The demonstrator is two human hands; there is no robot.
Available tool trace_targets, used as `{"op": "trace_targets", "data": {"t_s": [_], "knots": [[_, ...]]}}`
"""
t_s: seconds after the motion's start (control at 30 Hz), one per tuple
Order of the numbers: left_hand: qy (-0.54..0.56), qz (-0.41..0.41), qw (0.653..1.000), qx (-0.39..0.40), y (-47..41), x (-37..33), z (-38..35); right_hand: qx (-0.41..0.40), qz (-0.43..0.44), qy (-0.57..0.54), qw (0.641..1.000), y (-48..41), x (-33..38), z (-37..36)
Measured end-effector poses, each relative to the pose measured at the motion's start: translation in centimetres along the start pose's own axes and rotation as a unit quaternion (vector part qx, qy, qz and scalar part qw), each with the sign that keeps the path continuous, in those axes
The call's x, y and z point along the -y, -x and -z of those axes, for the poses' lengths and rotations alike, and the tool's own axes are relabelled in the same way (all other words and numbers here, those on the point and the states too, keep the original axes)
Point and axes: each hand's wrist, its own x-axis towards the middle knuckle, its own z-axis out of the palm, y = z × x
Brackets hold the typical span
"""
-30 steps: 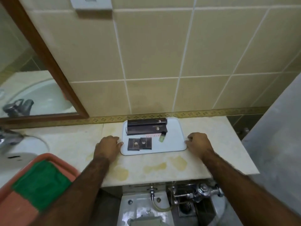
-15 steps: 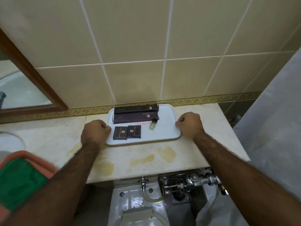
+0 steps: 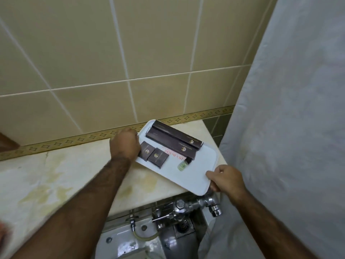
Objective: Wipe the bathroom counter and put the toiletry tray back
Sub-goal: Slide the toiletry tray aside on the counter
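A white toiletry tray (image 3: 203, 166) sits skewed at the right end of the cream marble counter (image 3: 56, 176), its near corner overhanging the front edge. On it lie two long dark boxes (image 3: 173, 141), two small dark boxes (image 3: 154, 156), a pink packet and a small green bottle (image 3: 182, 166). My left hand (image 3: 126, 143) grips the tray's far left edge. My right hand (image 3: 226, 181) grips its near right corner. Yellowish stains mark the counter in front of the tray.
A grey shower curtain (image 3: 291, 109) hangs close on the right. Below the counter edge are a chrome flush valve (image 3: 194, 204) and a white toilet (image 3: 128, 245). Beige wall tiles with a patterned border run behind the counter.
Both hands have closed on the tray and swung it clockwise toward the counter's right end. The view has shifted right, so the basin and green cloth are out of sight.
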Motion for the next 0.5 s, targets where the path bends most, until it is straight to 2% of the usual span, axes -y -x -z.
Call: {"op": "trace_targets", "data": {"t_s": [0.2, 0.37, 0.5], "knots": [[-0.034, -0.074, 0.996, 0.020, -2.1, -7.6, -4.0, 0.034, -0.103, -0.148, 0.983, 1.2, -5.1, 0.7], [-0.054, -0.102, 0.992, 0.044, -2.5, -11.6, -7.0, 0.053, -0.184, -0.269, 0.944, 2.0, -8.0, -1.0], [-0.071, -0.116, 0.989, 0.055, -3.5, -13.0, -8.4, 0.059, -0.204, -0.333, 0.919, 1.5, -8.2, -1.5]]}}
